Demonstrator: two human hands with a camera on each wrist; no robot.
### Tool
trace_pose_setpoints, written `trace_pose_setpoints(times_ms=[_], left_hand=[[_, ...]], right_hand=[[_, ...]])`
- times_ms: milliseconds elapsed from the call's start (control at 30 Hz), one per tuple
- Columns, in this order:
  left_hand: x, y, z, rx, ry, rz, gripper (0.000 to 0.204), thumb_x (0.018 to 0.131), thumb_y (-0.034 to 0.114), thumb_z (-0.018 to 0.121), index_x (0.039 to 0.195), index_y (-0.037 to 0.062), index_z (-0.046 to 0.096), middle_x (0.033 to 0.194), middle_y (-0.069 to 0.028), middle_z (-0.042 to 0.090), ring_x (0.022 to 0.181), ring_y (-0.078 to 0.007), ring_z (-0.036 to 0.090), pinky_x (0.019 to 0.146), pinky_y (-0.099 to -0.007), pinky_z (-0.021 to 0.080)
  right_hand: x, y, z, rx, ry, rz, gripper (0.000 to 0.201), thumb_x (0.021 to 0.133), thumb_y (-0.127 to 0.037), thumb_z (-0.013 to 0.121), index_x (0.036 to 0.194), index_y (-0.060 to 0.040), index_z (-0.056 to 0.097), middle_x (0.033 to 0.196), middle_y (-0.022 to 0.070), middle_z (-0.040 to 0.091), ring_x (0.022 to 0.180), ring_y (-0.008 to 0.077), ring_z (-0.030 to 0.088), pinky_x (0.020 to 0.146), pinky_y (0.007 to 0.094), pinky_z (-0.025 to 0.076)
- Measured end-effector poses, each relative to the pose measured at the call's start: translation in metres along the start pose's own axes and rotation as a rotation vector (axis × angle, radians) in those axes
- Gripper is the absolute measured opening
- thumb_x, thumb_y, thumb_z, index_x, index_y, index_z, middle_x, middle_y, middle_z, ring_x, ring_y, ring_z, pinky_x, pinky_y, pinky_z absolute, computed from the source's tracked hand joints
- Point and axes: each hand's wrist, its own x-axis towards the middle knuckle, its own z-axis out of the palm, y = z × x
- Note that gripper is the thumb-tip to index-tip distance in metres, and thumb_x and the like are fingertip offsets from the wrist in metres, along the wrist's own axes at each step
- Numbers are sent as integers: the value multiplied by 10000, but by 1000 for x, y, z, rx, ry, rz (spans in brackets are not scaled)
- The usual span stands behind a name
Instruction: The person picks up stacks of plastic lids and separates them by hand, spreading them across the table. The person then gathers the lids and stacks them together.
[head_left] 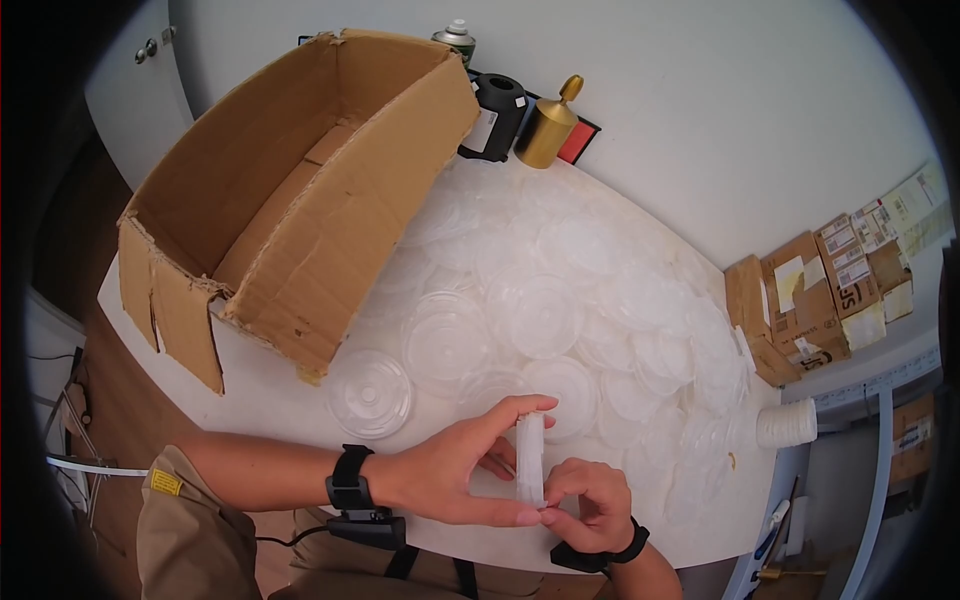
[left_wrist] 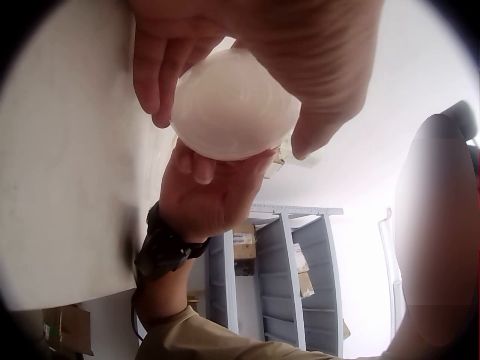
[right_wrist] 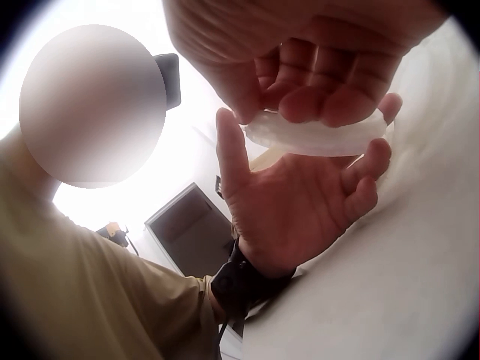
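A short stack of clear plastic lids [head_left: 530, 460] stands on edge in my left hand [head_left: 450, 475], held between the thumb at its near end and the fingers at its far end. My right hand [head_left: 597, 500], fingers curled, pinches the stack's rim at the near end, close to the left thumb. From the left wrist, the round face of the stack [left_wrist: 232, 105] shows between both hands. In the right wrist view the stack [right_wrist: 319, 139] appears as a thin band under the right fingertips. Many loose clear lids [head_left: 540, 315] lie spread over the white table behind the hands.
A large open cardboard box [head_left: 390, 210] stands on the table's left side. Another stack of lids [head_left: 788, 424] lies at the right edge. A black container [head_left: 495, 115] and a gold canister [head_left: 546, 132] stand at the back by the wall. Cartons [head_left: 810, 300] sit beyond the right edge.
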Motion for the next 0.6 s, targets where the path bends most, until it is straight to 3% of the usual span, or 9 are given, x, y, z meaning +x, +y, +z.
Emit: trace_pose_setpoints(times_ms=[600], left_hand=[[0,-7,-3,-60,-17,32,926,874,223,776,1585,52,207,1530,-163,370,1359,-250,448,1125,-415,383]], right_hand=[[4,-1,2,-47,-17,-64,142,799,4,785,835,-33,653,760,55,667,579,195,627,519,290,468]])
